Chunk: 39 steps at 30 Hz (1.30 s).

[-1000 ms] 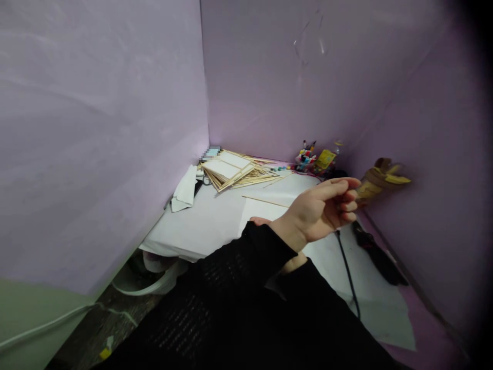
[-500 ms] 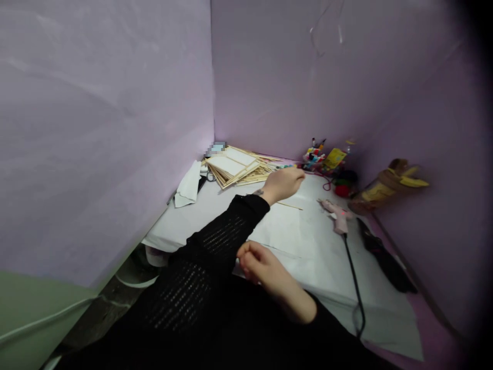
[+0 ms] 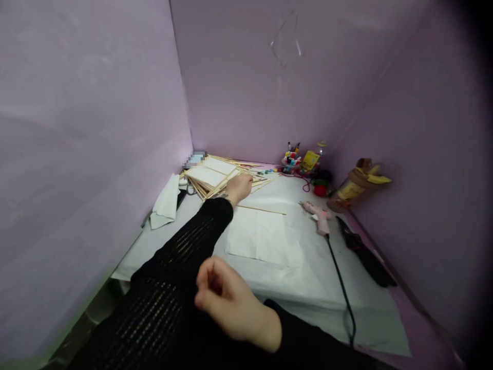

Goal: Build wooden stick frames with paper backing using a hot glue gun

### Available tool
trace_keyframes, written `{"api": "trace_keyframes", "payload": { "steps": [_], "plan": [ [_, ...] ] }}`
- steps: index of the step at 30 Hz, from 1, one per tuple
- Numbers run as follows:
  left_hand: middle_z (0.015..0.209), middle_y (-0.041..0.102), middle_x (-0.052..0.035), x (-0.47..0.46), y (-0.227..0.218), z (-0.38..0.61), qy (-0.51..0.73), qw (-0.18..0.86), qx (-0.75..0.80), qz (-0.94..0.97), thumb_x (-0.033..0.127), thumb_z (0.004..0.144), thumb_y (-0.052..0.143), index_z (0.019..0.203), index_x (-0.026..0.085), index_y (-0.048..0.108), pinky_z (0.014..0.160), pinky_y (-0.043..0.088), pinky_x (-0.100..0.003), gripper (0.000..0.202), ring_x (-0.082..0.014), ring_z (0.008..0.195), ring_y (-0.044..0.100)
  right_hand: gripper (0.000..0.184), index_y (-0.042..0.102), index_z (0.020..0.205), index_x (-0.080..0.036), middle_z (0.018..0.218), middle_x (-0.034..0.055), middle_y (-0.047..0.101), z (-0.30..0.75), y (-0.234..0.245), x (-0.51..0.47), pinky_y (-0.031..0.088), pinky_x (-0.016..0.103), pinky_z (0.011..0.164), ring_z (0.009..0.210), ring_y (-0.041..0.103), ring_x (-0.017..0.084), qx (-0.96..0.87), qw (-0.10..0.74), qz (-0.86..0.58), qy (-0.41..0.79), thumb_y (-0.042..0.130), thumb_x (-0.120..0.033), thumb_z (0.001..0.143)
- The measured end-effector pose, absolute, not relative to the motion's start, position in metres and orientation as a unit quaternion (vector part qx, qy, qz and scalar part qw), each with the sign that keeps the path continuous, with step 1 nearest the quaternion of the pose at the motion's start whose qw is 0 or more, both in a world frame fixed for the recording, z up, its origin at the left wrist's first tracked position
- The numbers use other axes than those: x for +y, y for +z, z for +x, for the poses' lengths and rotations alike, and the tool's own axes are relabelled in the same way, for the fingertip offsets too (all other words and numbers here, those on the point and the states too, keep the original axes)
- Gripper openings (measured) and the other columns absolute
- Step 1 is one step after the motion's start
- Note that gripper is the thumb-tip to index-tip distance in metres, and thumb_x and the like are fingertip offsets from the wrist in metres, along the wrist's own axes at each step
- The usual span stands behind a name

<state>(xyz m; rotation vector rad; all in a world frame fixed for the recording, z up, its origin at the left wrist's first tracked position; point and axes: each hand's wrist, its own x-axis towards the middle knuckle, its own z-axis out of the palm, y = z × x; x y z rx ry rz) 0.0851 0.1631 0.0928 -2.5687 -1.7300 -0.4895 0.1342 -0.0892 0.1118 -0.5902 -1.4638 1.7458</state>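
Note:
My left hand (image 3: 239, 188) reaches across the table to the right edge of a pile of thin wooden sticks (image 3: 264, 183). Its fingers are closed at the tips; anything between them is hidden from me. Beside it lie stick frames (image 3: 211, 172) with white panels, stacked at the far left. My right hand (image 3: 236, 306) hovers near the front edge, fingers curled in a loose fist with nothing visible inside. Between the two hands a white paper sheet (image 3: 258, 236) lies flat, with a single thin stick (image 3: 265, 210) along its far edge.
A pink glue gun (image 3: 319, 216) with a black cord rests at right. Behind it are a red yarn ball (image 3: 320, 190), a pen holder (image 3: 291, 160) and a wrapped jar (image 3: 350, 187). A black pouch (image 3: 365, 252) lies along the right wall; folded paper (image 3: 165, 203) is at left.
My left hand has moved left from over the table to the stick pile. My right hand has come closer to me and lower. The view has swung to the right.

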Motion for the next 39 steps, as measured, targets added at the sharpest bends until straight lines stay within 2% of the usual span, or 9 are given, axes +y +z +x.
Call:
{"api": "trace_keyframes", "payload": {
  "steps": [4, 8, 13, 18, 23, 26, 29, 33, 39],
  "plan": [
    [0.106, 0.064, -0.0128, 0.17, 0.086, 0.078, -0.112, 0.007, -0.546, -0.83, 0.017, 0.089, 0.038, 0.102, 0.014, 0.062, 0.084, 0.041, -0.031, 0.027, -0.0217, 0.099, 0.057, 0.005, 0.057, 0.081, -0.02, 0.067, -0.0032, 0.053, 0.16, 0.122, -0.061, 0.038, 0.023, 0.055, 0.059, 0.047, 0.01, -0.661, 0.325, -0.187, 0.65, 0.059, -0.023, 0.078],
    [0.104, 0.064, -0.0183, 0.175, 0.079, 0.084, -0.072, -0.002, -0.524, -0.848, 0.006, 0.083, 0.042, 0.098, 0.008, 0.064, 0.087, 0.039, -0.035, 0.026, -0.0243, 0.1, 0.058, 0.009, 0.056, 0.091, -0.02, 0.083, 0.0022, 0.057, 0.157, 0.118, -0.011, 0.043, 0.029, 0.072, 0.077, 0.053, 0.015, -0.712, 0.448, -0.421, 0.341, 0.052, -0.025, 0.084],
    [0.103, 0.064, -0.0214, 0.178, 0.072, 0.089, -0.064, -0.011, -0.534, -0.843, 0.004, 0.084, 0.04, 0.095, 0.004, 0.065, 0.09, 0.037, -0.038, 0.027, -0.0275, 0.103, 0.056, 0.016, 0.056, 0.093, -0.015, 0.093, 0.0114, 0.058, 0.135, 0.113, 0.034, 0.043, 0.034, 0.075, 0.085, 0.053, 0.021, -0.791, 0.34, -0.487, 0.144, 0.041, -0.022, 0.088],
    [0.1, 0.065, -0.0206, 0.187, 0.073, 0.081, -0.092, -0.036, -0.598, -0.795, 0.009, 0.087, 0.036, 0.1, 0.004, 0.063, 0.08, 0.043, -0.034, 0.03, -0.0253, 0.094, 0.06, 0.016, 0.054, 0.086, -0.017, 0.083, 0.0062, 0.058, 0.128, 0.121, 0.015, 0.042, 0.028, 0.068, 0.076, 0.053, 0.017, -0.824, 0.334, -0.414, 0.195, 0.038, -0.02, 0.089],
    [0.094, 0.068, -0.0085, 0.152, 0.073, 0.068, -0.128, -0.089, -0.587, -0.794, 0.023, 0.093, 0.028, 0.103, 0.013, 0.063, 0.073, 0.047, -0.026, 0.038, -0.0161, 0.082, 0.062, 0.011, 0.057, 0.082, -0.018, 0.078, 0.004, 0.06, 0.172, 0.108, 0.005, 0.04, 0.027, 0.066, 0.072, 0.053, 0.016, -0.829, 0.272, -0.413, 0.261, 0.046, -0.019, 0.084],
    [0.108, 0.065, -0.0091, 0.102, 0.065, 0.065, -0.117, -0.14, -0.455, -0.871, 0.026, 0.088, 0.044, 0.104, 0.017, 0.064, 0.093, 0.042, -0.034, 0.028, -0.0211, 0.104, 0.057, 0.014, 0.061, 0.079, -0.017, 0.078, 0.0046, 0.062, 0.224, 0.09, 0.039, 0.04, 0.027, 0.068, 0.072, 0.054, 0.015, -0.808, 0.225, -0.483, 0.252, 0.047, -0.015, 0.083],
    [0.145, 0.037, -0.0098, 0.06, 0.054, 0.07, -0.063, -0.158, -0.34, -0.925, 0.042, 0.081, 0.058, 0.13, 0.024, 0.047, 0.108, 0.024, -0.051, 0.054, -0.0306, 0.136, 0.025, 0.02, 0.065, 0.083, -0.015, 0.083, 0.0079, 0.064, 0.262, 0.074, 0.085, 0.039, 0.027, 0.073, 0.08, 0.055, 0.017, -0.786, 0.178, -0.57, 0.161, 0.045, -0.015, 0.085],
    [0.149, 0.029, -0.0117, 0.041, 0.041, 0.081, -0.019, -0.178, -0.289, -0.941, 0.058, 0.08, 0.052, 0.14, 0.026, 0.033, 0.107, 0.011, -0.064, 0.07, -0.0344, 0.14, 0.012, 0.019, 0.066, 0.092, -0.014, 0.092, 0.009, 0.064, 0.265, 0.054, 0.132, 0.037, 0.026, 0.078, 0.087, 0.055, 0.018, -0.819, 0.105, -0.549, 0.13, 0.049, -0.017, 0.083],
    [0.15, 0.026, -0.0099, 0.043, 0.028, 0.077, -0.024, -0.215, -0.292, -0.932, 0.065, 0.083, 0.039, 0.143, 0.027, 0.029, 0.106, 0.007, -0.067, 0.071, -0.0348, 0.141, 0.007, 0.012, 0.063, 0.08, -0.015, 0.082, 0.0075, 0.063, 0.25, 0.037, 0.154, 0.036, 0.024, 0.068, 0.075, 0.054, 0.015, -0.85, 0.034, -0.508, 0.136, 0.052, -0.016, 0.078]
  ]
}}
